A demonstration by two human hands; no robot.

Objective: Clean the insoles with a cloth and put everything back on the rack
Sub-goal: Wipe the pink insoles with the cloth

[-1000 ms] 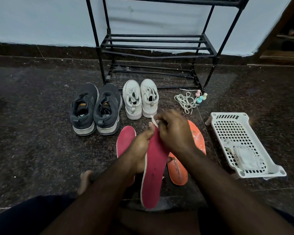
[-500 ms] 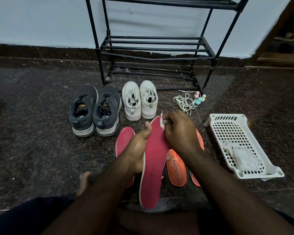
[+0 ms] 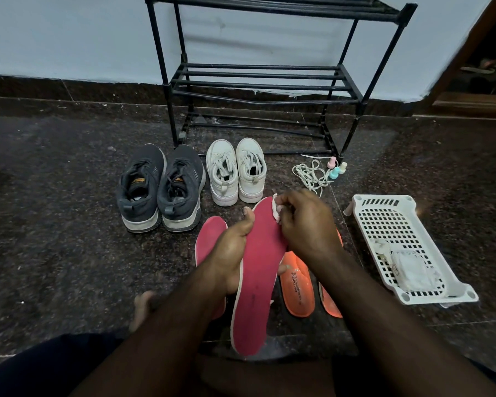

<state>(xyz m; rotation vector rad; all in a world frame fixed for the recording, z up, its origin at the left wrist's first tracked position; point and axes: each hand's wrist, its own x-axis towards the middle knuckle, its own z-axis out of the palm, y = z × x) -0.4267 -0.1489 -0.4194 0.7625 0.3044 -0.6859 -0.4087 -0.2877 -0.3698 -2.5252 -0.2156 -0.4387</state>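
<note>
Head view, floor level: black rack (image 3: 258,84) stood bare of shoes against the wall, grey pair (image 3: 161,187) and white pair (image 3: 235,170) before it, white basket (image 3: 395,247) to the right. Left hand (image 3: 229,253) gripped the red insole (image 3: 258,276) at mid-length, thumb curled over its edge; right hand (image 3: 304,222) pinched the cloth (image 3: 277,209) against its toe end. Risk, as judged: hard rubbing could buckle the thin insole loose; most of the cloth, one orange insole (image 3: 330,299) and the second red insole (image 3: 209,239) were partly hidden.
</note>
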